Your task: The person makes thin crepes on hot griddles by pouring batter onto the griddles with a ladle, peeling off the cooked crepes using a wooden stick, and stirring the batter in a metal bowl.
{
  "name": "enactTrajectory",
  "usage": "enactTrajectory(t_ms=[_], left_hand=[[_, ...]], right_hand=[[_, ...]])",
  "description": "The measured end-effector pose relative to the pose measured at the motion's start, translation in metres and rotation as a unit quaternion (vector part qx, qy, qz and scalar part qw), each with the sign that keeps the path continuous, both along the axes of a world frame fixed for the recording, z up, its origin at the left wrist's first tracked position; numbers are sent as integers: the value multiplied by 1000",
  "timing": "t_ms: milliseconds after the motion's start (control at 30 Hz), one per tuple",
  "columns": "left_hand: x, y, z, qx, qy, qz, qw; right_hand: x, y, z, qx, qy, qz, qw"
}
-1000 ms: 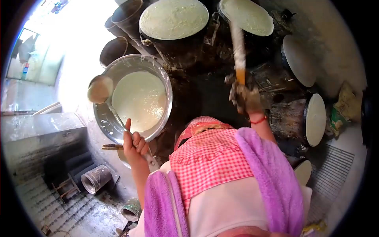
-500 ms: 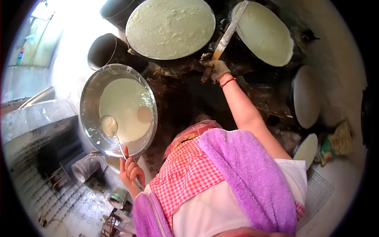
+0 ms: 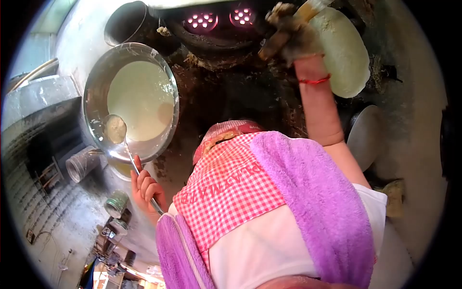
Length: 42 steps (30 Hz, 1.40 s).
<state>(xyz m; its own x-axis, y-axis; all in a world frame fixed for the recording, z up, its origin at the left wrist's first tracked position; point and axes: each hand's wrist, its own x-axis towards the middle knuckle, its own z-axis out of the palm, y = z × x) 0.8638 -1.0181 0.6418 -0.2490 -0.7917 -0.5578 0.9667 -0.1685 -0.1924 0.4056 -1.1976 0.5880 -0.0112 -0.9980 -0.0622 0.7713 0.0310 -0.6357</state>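
Note:
My left hand is closed around the handle of a metal ladle. The ladle's round bowl, coated with pale batter, is over the near side of a large steel basin. Pale liquid batter lies in that basin. At the upper right, my right hand, in a dirty glove and blurred, is closed on the handle of a flat spatula. The spatula's far end is out of view. Beside this hand is a pan of pale batter.
Pink-lit openings with bright dots show at the top centre, below a pale edge. A dark bucket stands behind the basin. A round lid-like disc is at the right. Tins stand at the lower left.
The view has shifted, so the basin sits higher. My right hand has moved up and right with the spatula. The big batter disc is mostly out of view; pink-lit openings now show there.

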Motion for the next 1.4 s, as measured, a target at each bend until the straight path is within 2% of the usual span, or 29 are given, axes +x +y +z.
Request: enactTrajectory(t_ms=[33,67,100,167,200,267,367,433,533,600,633,667,700,733,767,867,900,967,1000,1100,1133,1167,1233,1267,1300,1367,1400], left_hand=[[0,1,-2,-18,15,-3,1000],[-1,2,-1,-16,13,2,1000],[-1,5,-3,-15,20,9,1000],[2,10,-8,-22,12,18,1000],[1,12,-8,-24,4,20,999],[4,14,-15,-39,8,20,999],[11,17,-25,-65,4,19,998],[13,18,-26,-35,4,26,999],[13,17,-24,-32,6,28,999],[11,15,-20,-30,0,30,999],[10,14,-19,-27,-5,31,999],[8,13,-16,-27,-7,28,999],[7,11,-14,-24,-9,30,999],[5,9,-12,-20,-11,32,999],[4,8,-11,-20,-12,29,999],[-1,4,-5,-37,-2,17,999],[-5,3,-3,-32,-1,23,999],[-10,0,-1,-34,4,26,999],[-11,-1,0,-33,0,22,999],[-15,-4,-1,-30,-8,17,999],[-16,-5,-1,-25,-9,17,999],[-17,-5,-1,-19,-10,18,1000],[-18,-7,-2,-16,-6,14,1000],[-20,-10,-3,-15,-1,13,1000],[-22,-12,-3,-14,-1,12,1000],[-25,-16,1,-9,3,13,1000],[-26,-16,2,-10,-1,18,1000]], right_hand=[[-11,-12,13,38,-12,31,999],[-2,-35,25,-116,54,-31,991],[-14,-44,33,-99,24,14,995],[-27,-58,53,-39,-199,189,961],[-34,-61,52,-40,-192,192,962],[-43,-72,48,-38,19,16,999],[-21,-56,77,-3,94,13,995],[-44,-65,50,-34,58,29,997],[-34,-46,43,16,282,-23,959],[-32,-41,41,46,423,-59,903],[-38,-42,40,46,421,-59,904],[-50,-44,37,81,277,-85,954],[-61,-46,37,114,126,-110,979],[-72,-51,41,77,149,-22,986],[-77,-51,42,78,148,-26,986],[-74,-61,53,-114,91,-120,982],[-69,-62,62,-115,93,-121,982],[-61,-62,83,-17,112,-102,988],[-69,-63,81,-23,114,-105,988],[-98,-56,59,-39,-52,50,997],[-75,-54,70,93,-18,-102,990],[-59,-51,68,93,-19,-104,990],[-37,-37,55,201,59,-163,964],[-30,-20,47,50,46,-31,997],[-22,-3,39,-103,32,102,989],[19,7,23,110,122,-16,986],[41,12,11,82,139,-53,986]])
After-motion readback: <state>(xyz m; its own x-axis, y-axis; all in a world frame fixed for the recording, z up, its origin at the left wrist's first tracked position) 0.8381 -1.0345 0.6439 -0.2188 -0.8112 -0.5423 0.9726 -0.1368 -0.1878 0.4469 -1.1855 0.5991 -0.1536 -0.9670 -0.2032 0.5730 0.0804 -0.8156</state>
